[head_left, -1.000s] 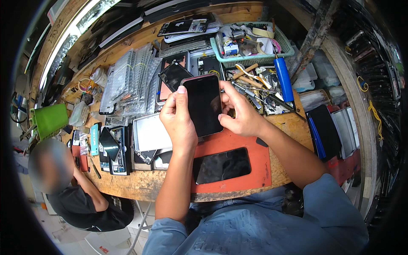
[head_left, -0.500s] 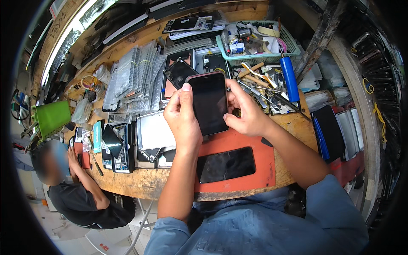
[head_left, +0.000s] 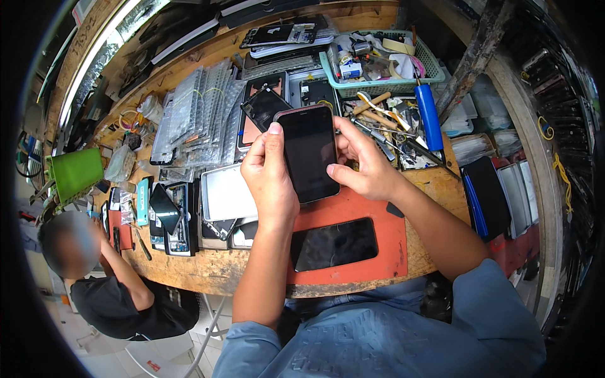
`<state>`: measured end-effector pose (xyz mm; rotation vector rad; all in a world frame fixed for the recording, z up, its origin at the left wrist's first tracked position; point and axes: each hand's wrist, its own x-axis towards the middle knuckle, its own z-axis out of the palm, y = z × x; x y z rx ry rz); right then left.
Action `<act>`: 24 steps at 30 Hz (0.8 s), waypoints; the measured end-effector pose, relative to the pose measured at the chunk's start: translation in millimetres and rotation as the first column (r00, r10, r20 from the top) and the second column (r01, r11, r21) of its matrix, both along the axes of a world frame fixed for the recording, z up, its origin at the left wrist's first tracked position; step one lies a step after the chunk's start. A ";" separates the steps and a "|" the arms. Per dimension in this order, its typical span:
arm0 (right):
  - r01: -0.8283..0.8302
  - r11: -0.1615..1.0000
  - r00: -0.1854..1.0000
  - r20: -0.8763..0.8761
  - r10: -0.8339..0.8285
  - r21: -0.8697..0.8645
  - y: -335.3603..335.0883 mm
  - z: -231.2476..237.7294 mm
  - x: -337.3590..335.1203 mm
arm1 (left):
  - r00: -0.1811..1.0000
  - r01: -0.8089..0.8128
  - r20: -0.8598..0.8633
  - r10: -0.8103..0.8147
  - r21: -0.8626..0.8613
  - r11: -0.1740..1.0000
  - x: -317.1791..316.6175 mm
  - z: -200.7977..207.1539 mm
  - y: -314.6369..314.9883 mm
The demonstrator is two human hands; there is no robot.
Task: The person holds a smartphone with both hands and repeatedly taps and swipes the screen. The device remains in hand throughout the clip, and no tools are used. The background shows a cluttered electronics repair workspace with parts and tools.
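A smartphone (head_left: 309,157) with a dark screen is held upright over the bench, its screen facing me. My left hand (head_left: 271,179) grips its left side, the thumb lying along the upper left edge. On the right side, my right hand (head_left: 372,167) is closed about the phone, with the thumb tip at the lower right of the screen and the other fingers partly hidden behind. Beneath my hands lies an orange mat (head_left: 392,255). A second black phone (head_left: 335,244) rests flat on it, its glossy face up.
Bubble-wrapped stacks (head_left: 195,113) and opened devices (head_left: 176,220) fill the bench's left. Behind, a green basket (head_left: 378,88) holds tapes and bottles; hand tools (head_left: 384,123) and a blue cylinder-handled tool (head_left: 428,116) lie right. A co-worker (head_left: 126,296) sits at far left.
My right thumb has shifted slightly left onto the screen's lower right. Both hands still hold the phone. The co-worker has raised a hand toward their head.
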<state>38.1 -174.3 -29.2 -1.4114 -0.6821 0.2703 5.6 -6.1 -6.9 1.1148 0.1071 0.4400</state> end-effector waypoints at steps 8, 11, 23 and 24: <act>0.074 0.997 0.997 -0.035 -0.073 0.037 5.9 -1.7 7.1 | 1.000 0.020 0.003 -0.020 -0.034 0.999 -1.7 4.2 -0.9; 0.002 1.000 1.000 -0.026 -0.002 0.022 -2.7 -2.4 9.8 | 1.000 0.014 -0.004 -0.014 -0.022 1.000 -0.5 2.1 0.0; 0.013 0.999 1.000 -0.024 -0.012 0.049 0.0 0.2 2.9 | 1.000 0.016 0.025 -0.016 0.010 1.000 -0.2 -1.7 3.9; 0.015 0.999 1.000 -0.024 -0.014 0.048 -0.1 -0.2 3.0 | 1.000 0.009 0.018 -0.009 0.002 1.000 -0.3 -0.3 2.4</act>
